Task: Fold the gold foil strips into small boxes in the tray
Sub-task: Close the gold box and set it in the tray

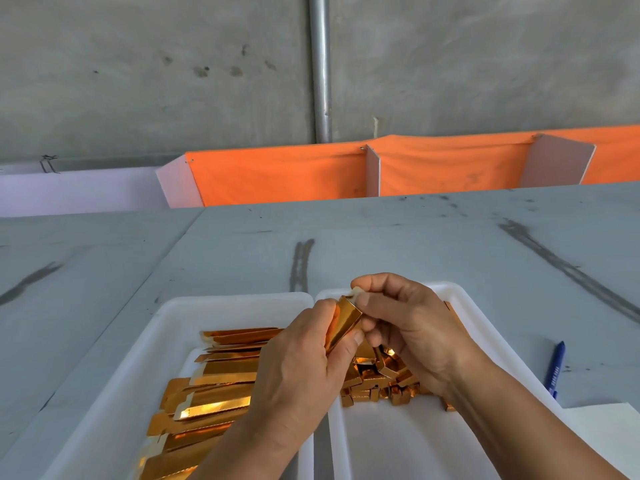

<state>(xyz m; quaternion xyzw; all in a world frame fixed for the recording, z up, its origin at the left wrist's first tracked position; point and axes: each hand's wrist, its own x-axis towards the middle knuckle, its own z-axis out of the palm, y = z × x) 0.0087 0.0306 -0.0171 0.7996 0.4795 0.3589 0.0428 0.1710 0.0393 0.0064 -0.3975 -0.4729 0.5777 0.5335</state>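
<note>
– Currently, what does each hand hold?
– The left hand (pixel 301 362) grips the lower half of one gold strip (pixel 344 322), fingers curled round it. The right hand (pixel 408 323) pinches the upper end of the same strip between thumb and forefinger.
– Where is that strip?
– Raised above the gap between two white trays, partly folded into a tube, its top tilted toward 1 o'clock.
– Tray contents?
– Left tray (pixel 166 341): flat strips (pixel 214 382) stacked at 8 o'clock from the left hand. Right tray (pixel 460 306): small folded boxes (pixel 384 379) heaped at 6 o'clock from the right hand, partly hidden by it.
– Other items?
– A blue pen (pixel 556 367) lies on the grey table (pixel 381 244) at 3 o'clock from the right tray.
</note>
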